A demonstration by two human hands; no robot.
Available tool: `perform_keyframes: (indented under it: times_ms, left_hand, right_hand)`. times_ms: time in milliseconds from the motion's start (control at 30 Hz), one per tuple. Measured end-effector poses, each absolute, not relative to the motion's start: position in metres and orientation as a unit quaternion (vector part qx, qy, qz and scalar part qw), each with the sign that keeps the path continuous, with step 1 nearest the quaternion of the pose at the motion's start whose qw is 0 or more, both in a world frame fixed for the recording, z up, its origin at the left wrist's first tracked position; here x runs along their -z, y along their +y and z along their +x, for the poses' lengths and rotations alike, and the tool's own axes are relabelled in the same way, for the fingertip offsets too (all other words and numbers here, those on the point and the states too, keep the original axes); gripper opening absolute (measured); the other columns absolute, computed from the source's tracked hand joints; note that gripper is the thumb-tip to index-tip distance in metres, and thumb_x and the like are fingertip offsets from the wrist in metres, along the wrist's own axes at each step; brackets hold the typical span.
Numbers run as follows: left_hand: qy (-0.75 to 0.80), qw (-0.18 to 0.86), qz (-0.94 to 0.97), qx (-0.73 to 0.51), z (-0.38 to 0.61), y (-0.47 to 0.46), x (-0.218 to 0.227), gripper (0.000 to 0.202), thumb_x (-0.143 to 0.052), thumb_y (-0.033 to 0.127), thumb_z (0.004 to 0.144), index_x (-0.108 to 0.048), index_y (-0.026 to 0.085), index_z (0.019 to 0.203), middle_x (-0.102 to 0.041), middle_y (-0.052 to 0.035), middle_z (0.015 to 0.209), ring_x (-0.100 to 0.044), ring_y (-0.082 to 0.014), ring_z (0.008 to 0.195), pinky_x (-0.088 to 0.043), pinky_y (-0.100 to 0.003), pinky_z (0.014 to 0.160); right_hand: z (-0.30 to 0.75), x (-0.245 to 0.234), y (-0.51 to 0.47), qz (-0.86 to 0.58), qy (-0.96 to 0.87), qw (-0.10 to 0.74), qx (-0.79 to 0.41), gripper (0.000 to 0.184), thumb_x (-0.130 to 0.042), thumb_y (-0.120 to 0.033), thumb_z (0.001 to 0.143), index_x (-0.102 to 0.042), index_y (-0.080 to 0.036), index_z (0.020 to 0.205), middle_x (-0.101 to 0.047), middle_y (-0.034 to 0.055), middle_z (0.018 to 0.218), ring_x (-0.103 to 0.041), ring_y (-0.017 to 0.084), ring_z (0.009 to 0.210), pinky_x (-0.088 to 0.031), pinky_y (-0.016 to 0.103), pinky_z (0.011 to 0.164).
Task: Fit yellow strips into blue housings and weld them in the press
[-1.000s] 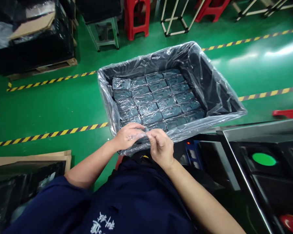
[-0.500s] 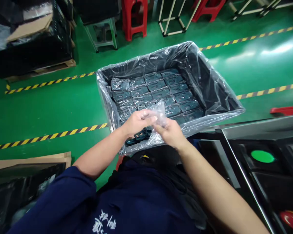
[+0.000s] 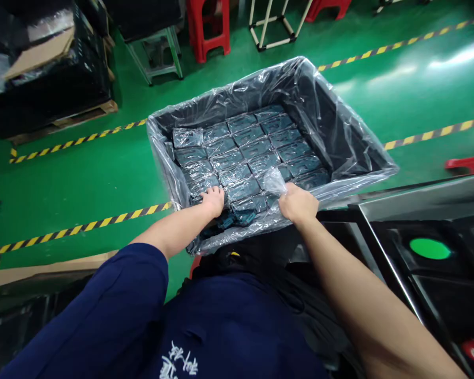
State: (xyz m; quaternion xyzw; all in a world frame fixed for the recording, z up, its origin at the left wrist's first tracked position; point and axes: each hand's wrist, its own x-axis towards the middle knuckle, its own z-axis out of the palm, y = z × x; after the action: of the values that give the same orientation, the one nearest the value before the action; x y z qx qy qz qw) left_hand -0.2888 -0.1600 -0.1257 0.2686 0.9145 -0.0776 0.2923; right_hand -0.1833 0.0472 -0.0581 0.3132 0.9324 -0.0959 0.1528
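Left hand (image 3: 213,200) is down inside the crate (image 3: 351,138), fingers curled onto the bagged parts (image 3: 243,158) in the near-left corner. Can't tell if it's gripping one or just pressing.

Right hand (image 3: 298,203) is at the crate's near rim, fist closed on an empty clear bag (image 3: 274,180) that sticks up above the packed rows.

Crate has a clear liner (image 3: 260,84) draped over its walls. The parts lie flat in tight rows and cover the bottom.

One loose dark part (image 3: 237,218) sits at the near edge between the two hands, touching the front row.

Crate stands over the green floor (image 3: 82,173). Green button (image 3: 430,248) on the machine to the right.
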Motion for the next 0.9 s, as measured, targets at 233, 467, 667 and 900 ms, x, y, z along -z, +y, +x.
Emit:
perform_keyframes:
  times_ms: [233,467,667,900]
  left_hand:
    - [0.897,0.228,0.361,0.115,-0.288,-0.165,0.156,0.047,-0.034,0.011,0.093,-0.052,0.016,0.136,-0.036,-0.0196,0.147,-0.032,-0.0371,0.135,-0.030,-0.054,0.106]
    - [0.882,0.252,0.381,0.115,-0.294,-0.165,0.154,0.038,-0.039,0.012,0.091,-0.056,0.014,0.125,-0.048,-0.0179,0.134,-0.046,-0.0298,0.121,-0.040,-0.042,0.098]
    - [0.895,0.252,0.346,0.126,-0.295,-0.164,0.156,0.045,-0.057,0.019,0.084,-0.048,0.011,0.127,-0.051,-0.0193,0.131,-0.047,-0.0327,0.122,-0.039,-0.045,0.102]
    - [0.873,0.298,0.372,0.103,-0.317,-0.167,0.154,0.072,-0.080,0.035,0.063,-0.047,0.017,0.126,-0.054,-0.0153,0.132,-0.046,-0.0331,0.129,-0.035,-0.042,0.108]
  right_hand:
    - [-0.184,0.053,0.047,0.309,0.931,0.163,0.105,0.031,-0.043,-0.022,0.089,-0.067,-0.017,0.108,-0.071,0.0160,0.107,-0.068,0.029,0.097,-0.049,0.036,0.079]
    - [-0.183,0.054,0.047,0.303,0.933,0.157,0.115,0.032,-0.041,-0.021,0.088,-0.066,-0.016,0.108,-0.071,0.0159,0.106,-0.068,0.030,0.099,-0.049,0.037,0.079]
    - [-0.183,0.057,0.048,0.303,0.935,0.145,0.112,0.031,-0.043,-0.021,0.087,-0.067,-0.015,0.106,-0.072,0.0167,0.102,-0.068,0.028,0.096,-0.049,0.035,0.078]
    - [-0.182,0.054,0.048,0.294,0.938,0.140,0.121,0.031,-0.041,-0.020,0.088,-0.066,-0.014,0.107,-0.071,0.0184,0.102,-0.069,0.033,0.097,-0.051,0.040,0.078]
